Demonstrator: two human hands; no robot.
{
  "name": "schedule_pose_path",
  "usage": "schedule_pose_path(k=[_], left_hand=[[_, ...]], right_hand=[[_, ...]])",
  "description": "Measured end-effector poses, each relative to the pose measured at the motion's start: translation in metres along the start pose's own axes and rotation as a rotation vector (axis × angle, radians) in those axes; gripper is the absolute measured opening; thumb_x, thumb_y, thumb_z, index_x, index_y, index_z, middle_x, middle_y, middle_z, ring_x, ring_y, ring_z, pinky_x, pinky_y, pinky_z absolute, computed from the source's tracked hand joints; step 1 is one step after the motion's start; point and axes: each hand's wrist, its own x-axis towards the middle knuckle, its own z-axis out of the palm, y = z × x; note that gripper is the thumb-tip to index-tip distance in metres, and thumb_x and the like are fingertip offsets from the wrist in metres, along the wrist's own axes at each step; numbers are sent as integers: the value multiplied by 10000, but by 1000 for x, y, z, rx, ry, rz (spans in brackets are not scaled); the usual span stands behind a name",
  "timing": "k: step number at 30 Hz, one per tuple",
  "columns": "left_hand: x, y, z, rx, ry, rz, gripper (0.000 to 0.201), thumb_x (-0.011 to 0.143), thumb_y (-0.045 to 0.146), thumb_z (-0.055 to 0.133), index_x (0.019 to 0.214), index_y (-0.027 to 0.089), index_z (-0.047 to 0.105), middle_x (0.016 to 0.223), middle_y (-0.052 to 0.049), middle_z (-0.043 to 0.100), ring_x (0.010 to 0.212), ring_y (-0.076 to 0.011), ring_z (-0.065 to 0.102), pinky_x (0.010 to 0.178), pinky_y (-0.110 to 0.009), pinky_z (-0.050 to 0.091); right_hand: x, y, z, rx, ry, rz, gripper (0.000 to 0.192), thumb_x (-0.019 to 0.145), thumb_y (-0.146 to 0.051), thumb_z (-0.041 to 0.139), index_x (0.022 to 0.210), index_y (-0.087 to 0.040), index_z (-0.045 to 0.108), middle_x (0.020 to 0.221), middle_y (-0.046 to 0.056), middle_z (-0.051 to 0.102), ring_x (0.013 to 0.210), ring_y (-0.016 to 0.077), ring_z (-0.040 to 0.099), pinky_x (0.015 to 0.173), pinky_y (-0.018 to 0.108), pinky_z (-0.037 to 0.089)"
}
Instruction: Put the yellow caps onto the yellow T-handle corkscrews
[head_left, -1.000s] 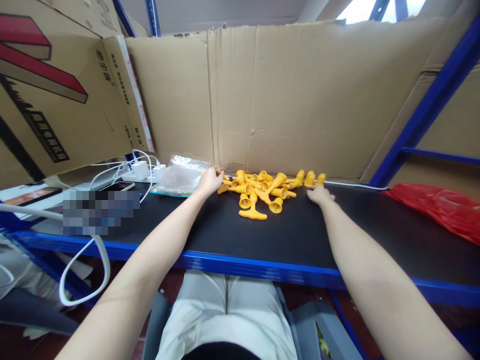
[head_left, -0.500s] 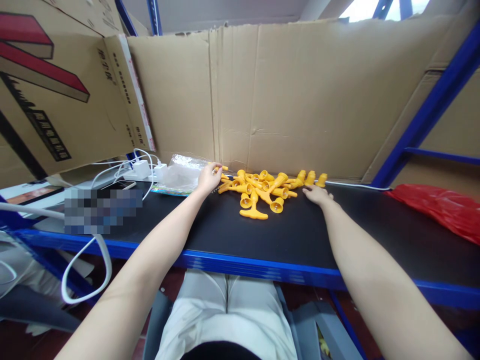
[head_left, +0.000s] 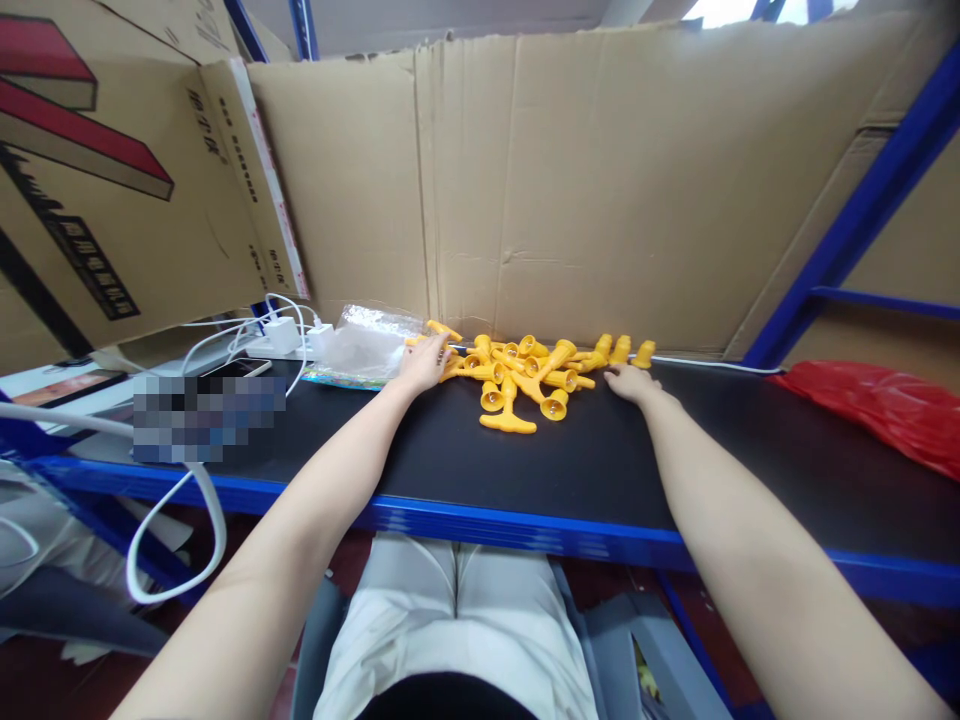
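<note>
yellow plastic pieces (head_left: pixel 525 375) lie unsorted in one heap — your left hand (head_left: pixel 424 362) grips one, your right hand (head_left: pixel 630 383) rests flat beside, holding nothing.

Glossy, smooth yellow plastic in the heaped funnel-shaped parts (head_left: pixel 525 375). Matt black on the tabletop (head_left: pixel 600 460), edged in painted blue metal. Rough brown corrugated cardboard (head_left: pixel 600 180) behind. Crinkled clear plastic bag (head_left: pixel 364 345); shiny red plastic bag (head_left: pixel 885 410); smooth white cables (head_left: pixel 225 345).
</note>
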Motion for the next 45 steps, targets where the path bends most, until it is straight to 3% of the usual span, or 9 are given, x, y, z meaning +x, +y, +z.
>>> schedule_pose_path(k=[5, 10, 15, 22, 26, 29, 35, 40, 45], left_hand=[[2, -4, 4, 63, -235, -145, 453, 893, 257, 388, 1345, 231, 404, 1389, -128, 448, 1288, -290, 386, 1004, -482, 356], [4, -8, 4, 38, -292, -218, 544, 881, 404, 409, 1395, 241, 337, 1456, -117, 360, 1325, -272, 349, 1051, -418, 317], [5, -5, 7, 22, -354, -261, 560, 905, 457, 297, 1423, 245, 296, 1521, -103, 229, 1401, -305, 177, 1081, -501, 231], [8, -7, 1, -51, -43, -159, 445, 810, 192, 407, 1228, 204, 559, 1335, -81, 505, 1246, -220, 445, 1040, -352, 360], [6, 1, -4, -108, -130, 116, 370, 696, 143, 478, 1003, 198, 677, 1176, -50, 616, 1127, -202, 535, 1016, -316, 390], [3, 6, -1, -23, -224, 169, 276, 689, 196, 529, 914, 220, 686, 1162, -47, 620, 1136, -240, 521, 1027, -412, 370], [3, 6, -2, 18, -78, 290, 174, 794, 253, 533, 888, 202, 670, 1152, -83, 613, 1134, -247, 518, 993, -434, 379], [2, 13, -15, -27, 96, 283, 234, 855, 227, 480, 1037, 217, 628, 1310, -75, 519, 1192, -209, 491, 986, -376, 390], [-4, 30, -27, -40, 206, 268, 301, 912, 278, 419, 1164, 220, 573, 1253, -80, 569, 1141, -200, 532, 945, -334, 409]], right_hand=[[-1, -2, -1, -7, -14, 6, 499, 885, -424, 384, 1305, -192, 521, 1356, 143, 478, 1259, 355, 407, 1014, 586, 285], [-3, -2, -2, -12, -30, 16, 507, 893, -431, 367, 1324, -201, 502, 1374, 142, 457, 1269, 349, 396, 1020, 572, 282], [-3, -1, -1, 3, -12, -6, 491, 886, -430, 370, 1299, -213, 522, 1359, 147, 468, 1264, 344, 402, 1021, 583, 268], [2, 2, 3, 9, -1, -14, 501, 878, -433, 376, 1300, -203, 519, 1361, 159, 461, 1262, 345, 405, 1012, 597, 278], [3, 3, 4, 7, 4, -26, 495, 871, -431, 382, 1285, -205, 532, 1359, 156, 467, 1259, 352, 407, 1004, 604, 284], [3, 3, 4, 7, 5, -25, 498, 867, -434, 388, 1282, -203, 536, 1350, 153, 476, 1253, 360, 413, 1001, 595, 287], [-5, -5, -8, 33, 12, -7, 424, 832, -363, 459, 1189, -185, 603, 1230, 166, 564, 1153, 334, 511, 931, 517, 394], [-20, -24, -31, 117, 308, 32, 333, 857, -241, 387, 1058, -134, 631, 1120, 186, 603, 1022, 290, 566, 849, 403, 433], [-40, -65, -51, 325, 584, -348, 310, 901, -291, 341, 1000, -148, 598, 1048, 147, 615, 969, 226, 552, 875, 334, 400]])
